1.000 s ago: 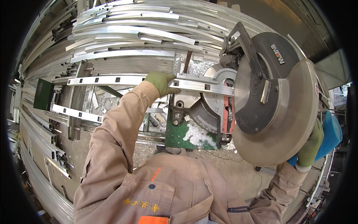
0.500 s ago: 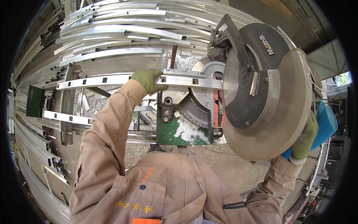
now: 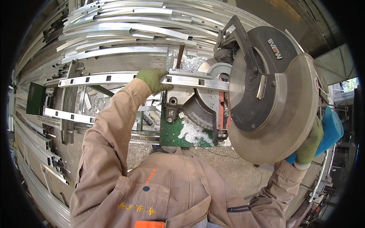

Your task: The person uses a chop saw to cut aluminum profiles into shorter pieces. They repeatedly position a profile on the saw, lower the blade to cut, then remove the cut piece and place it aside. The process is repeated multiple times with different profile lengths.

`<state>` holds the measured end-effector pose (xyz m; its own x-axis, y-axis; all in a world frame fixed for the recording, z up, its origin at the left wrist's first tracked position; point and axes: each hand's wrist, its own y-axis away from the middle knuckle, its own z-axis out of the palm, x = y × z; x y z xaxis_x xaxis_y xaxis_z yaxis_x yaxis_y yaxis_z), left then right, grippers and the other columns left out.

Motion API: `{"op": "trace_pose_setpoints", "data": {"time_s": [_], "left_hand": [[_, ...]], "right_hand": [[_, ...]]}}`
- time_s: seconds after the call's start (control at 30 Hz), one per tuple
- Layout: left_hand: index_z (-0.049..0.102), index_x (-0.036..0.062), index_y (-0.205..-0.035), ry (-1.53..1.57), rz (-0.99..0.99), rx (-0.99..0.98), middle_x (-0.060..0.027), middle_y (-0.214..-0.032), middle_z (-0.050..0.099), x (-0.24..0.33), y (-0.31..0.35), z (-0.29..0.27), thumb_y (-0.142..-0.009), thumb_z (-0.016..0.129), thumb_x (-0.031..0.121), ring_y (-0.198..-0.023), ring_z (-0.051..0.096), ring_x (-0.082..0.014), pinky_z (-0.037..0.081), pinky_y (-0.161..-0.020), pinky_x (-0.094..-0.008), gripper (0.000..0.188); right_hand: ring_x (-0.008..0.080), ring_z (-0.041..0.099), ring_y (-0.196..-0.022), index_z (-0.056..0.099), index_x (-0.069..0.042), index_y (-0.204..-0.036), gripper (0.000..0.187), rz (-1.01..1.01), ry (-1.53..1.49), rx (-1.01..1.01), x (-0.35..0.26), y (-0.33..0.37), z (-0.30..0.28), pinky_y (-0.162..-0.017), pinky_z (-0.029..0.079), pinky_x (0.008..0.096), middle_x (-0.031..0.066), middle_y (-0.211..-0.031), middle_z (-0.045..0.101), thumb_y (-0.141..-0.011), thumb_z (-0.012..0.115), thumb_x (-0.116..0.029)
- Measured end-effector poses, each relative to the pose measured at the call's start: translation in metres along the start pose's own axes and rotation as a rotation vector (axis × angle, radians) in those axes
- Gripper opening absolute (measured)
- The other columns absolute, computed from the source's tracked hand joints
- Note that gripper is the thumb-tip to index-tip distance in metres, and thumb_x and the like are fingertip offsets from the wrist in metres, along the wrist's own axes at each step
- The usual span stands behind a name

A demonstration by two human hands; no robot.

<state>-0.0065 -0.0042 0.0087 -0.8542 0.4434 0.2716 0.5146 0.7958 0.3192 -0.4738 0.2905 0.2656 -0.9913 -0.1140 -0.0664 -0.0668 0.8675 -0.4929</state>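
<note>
Your left hand is closed on the slotted rail, which lies across the saw base against the fence; press it firmly there. Your right hand grips the blue handle: lower slowly, keeping fingers well away from the blade.

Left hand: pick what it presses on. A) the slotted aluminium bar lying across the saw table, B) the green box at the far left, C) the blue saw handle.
A: the gloved left hand lies on the slotted aluminium bar across the saw table.
</note>
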Motion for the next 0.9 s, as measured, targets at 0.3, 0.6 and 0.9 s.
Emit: {"op": "trace_pose_setpoints", "data": {"time_s": [0.3, 0.6, 0.9], "left_hand": [[0.059, 0.0124, -0.175, -0.003, 0.003, -0.032, -0.0215, -0.162, 0.073, -0.002, -0.003, 0.0, -0.095, 0.083, 0.082, -0.151, 0.069, -0.043, 0.056, -0.127, -0.0468, 0.109], [0.056, 0.014, -0.177, -0.012, -0.031, -0.073, -0.019, -0.168, 0.069, -0.001, -0.002, -0.003, -0.099, 0.079, 0.082, -0.154, 0.068, -0.0411, 0.056, -0.127, -0.046, 0.106], [0.055, 0.0155, -0.179, -0.053, -0.038, -0.084, -0.0167, -0.177, 0.061, -0.001, -0.003, -0.002, -0.097, 0.076, 0.088, -0.158, 0.064, -0.0396, 0.054, -0.13, -0.0446, 0.111]], "right_hand": [[0.0429, 0.079, -0.115, 0.083, -0.001, -0.136, 0.052, 0.002, 0.015, 0.015, 0.0, 0.005, 0.004, -0.101, 0.06, 0.048, 0.0194, -0.132, 0.085, -0.086, 0.093, -0.012], [0.0432, 0.078, -0.111, 0.083, -0.001, -0.133, 0.05, -0.001, 0.093, -0.008, 0.002, 0.018, 0.006, -0.097, 0.06, 0.0481, 0.0191, -0.127, 0.084, -0.085, 0.092, -0.012], [0.0435, 0.076, -0.107, 0.084, -0.002, -0.13, 0.047, 0.009, -0.017, 0.055, -0.004, 0.023, 0.014, -0.097, 0.058, 0.0496, 0.0174, -0.124, 0.084, -0.085, 0.092, -0.013]]}}
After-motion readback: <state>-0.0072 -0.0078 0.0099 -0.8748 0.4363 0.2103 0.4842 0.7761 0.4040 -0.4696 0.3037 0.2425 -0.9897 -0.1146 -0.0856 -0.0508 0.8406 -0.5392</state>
